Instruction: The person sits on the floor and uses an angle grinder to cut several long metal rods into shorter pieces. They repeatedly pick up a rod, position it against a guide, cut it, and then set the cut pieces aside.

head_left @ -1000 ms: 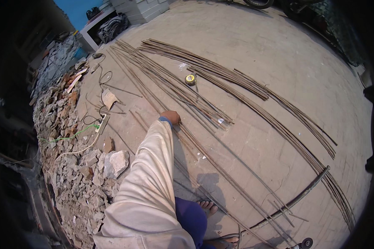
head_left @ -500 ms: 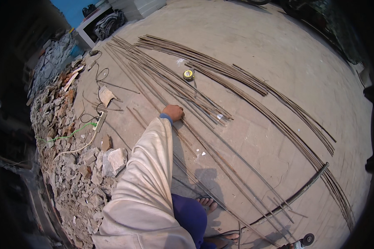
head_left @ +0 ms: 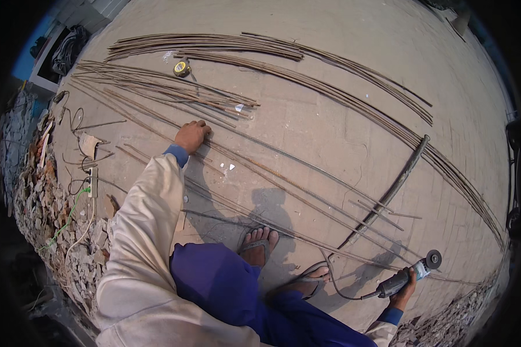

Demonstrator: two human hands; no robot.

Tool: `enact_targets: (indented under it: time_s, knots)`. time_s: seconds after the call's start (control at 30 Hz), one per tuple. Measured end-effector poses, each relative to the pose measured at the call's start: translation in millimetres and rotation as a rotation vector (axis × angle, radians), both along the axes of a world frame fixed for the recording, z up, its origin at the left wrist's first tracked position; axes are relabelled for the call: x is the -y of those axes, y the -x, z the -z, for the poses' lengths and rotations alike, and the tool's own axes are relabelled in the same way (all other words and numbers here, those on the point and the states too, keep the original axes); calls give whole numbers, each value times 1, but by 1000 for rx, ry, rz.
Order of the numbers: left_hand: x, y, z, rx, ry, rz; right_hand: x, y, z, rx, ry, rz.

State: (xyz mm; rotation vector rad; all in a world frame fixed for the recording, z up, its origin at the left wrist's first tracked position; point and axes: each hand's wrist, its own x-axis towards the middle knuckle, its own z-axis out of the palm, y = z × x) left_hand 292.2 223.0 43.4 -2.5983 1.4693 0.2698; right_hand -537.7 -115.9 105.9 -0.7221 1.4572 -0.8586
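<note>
At far left we see rubble (head_left: 46, 217), and just beside it a pale power strip (head_left: 93, 184) with a green cable (head_left: 69, 220). A yellow-and-black tape measure (head_left: 182, 69) sits among bundles of metal rods (head_left: 330, 90), which lie along the paved ground (head_left: 341, 34). Just below it, our left hand (head_left: 192, 137) is down at a few thin rods, its fingers bent; we cannot tell whether they close on one. Farther right are our sandaled feet (head_left: 257, 238), near more rods. A dark curved bar (head_left: 395, 188) slants across the rods. At lower right, our right hand (head_left: 404, 294) holds an angle grinder (head_left: 395, 283), fingers wrapped around its body, the disc (head_left: 433, 259) pointing up and away, the cord (head_left: 344, 296) trailing left toward our feet.
</note>
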Motion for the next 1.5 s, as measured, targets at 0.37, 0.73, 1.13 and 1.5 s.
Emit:
enact_targets:
  time_s: [0.37,0.73,1.13,1.5]
  knots:
    - [106,177,19,-590,235,220,8,-13,10,-10,-41,-113]
    - [130,196,33,-746,160,220,-3,-10,-7,-326,-70,-157]
    - [132,184,21,-781,62,221,-3,-13,-11,-297,-64,-153]
    - [133,173,27,-833,51,290,-3,-4,-2,-257,-44,-139]
